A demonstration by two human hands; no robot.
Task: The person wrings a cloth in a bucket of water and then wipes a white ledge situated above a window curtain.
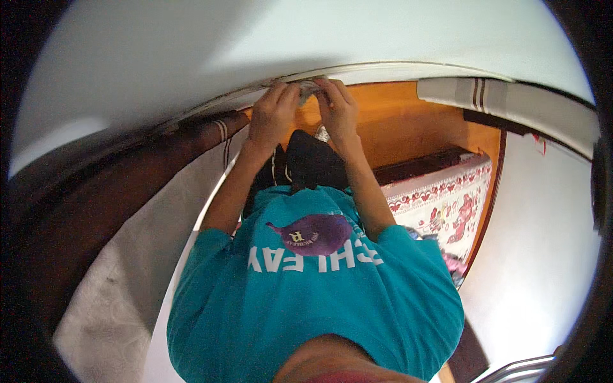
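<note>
Both hands are raised together in front of me, close to a pale wall [383, 38]. Between their fingertips is a small greyish, crumpled-looking thing [308, 90], too blurred to name. My left hand [272, 117] pinches it from the left, its fingers bent and partly covering it. From the other side my right hand [341, 107] has its thumb and fingers closed on it. The fingertips are right by a thin pale strip [407, 66] that runs along the wall. Whether the thing touches that strip, I cannot tell.
To the left stretches a brown and grey striped furnishing [143, 210]. A grey striped cover [498, 98] lies along the right. Below it are an orange-brown wooden surface [407, 112] and a white cloth with red patterns [445, 206]. Metal tubing [519, 368] shows at lower right.
</note>
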